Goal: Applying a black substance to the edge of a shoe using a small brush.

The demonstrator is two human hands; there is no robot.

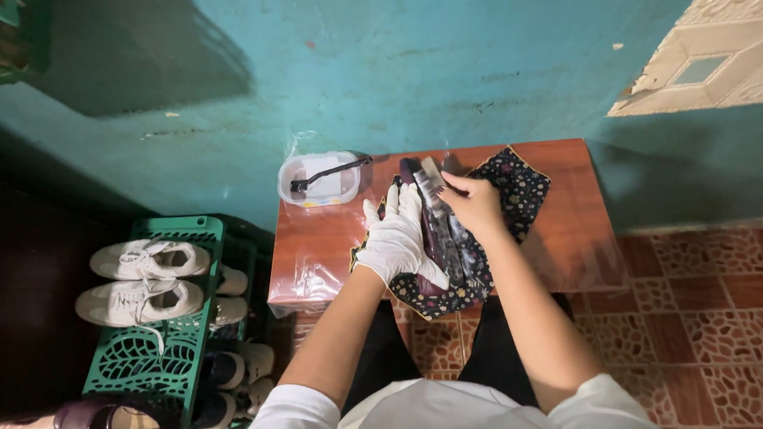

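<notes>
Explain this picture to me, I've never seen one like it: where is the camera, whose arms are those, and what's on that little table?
There is one picture, taken by a camera worn on a person's head and looking straight down, so the two arms are the wearer's own. No machine is involved.

The left hand wears a white glove and steadies a dark shoe. The right hand is bare and holds a brush against the shoe. The shoe lies on a dark patterned cloth spread over a small reddish-brown table that stands against a teal wall.

At the table's far left sits a white plastic tub. Beside the table, a green rack holds white sneakers and other shoes.
</notes>
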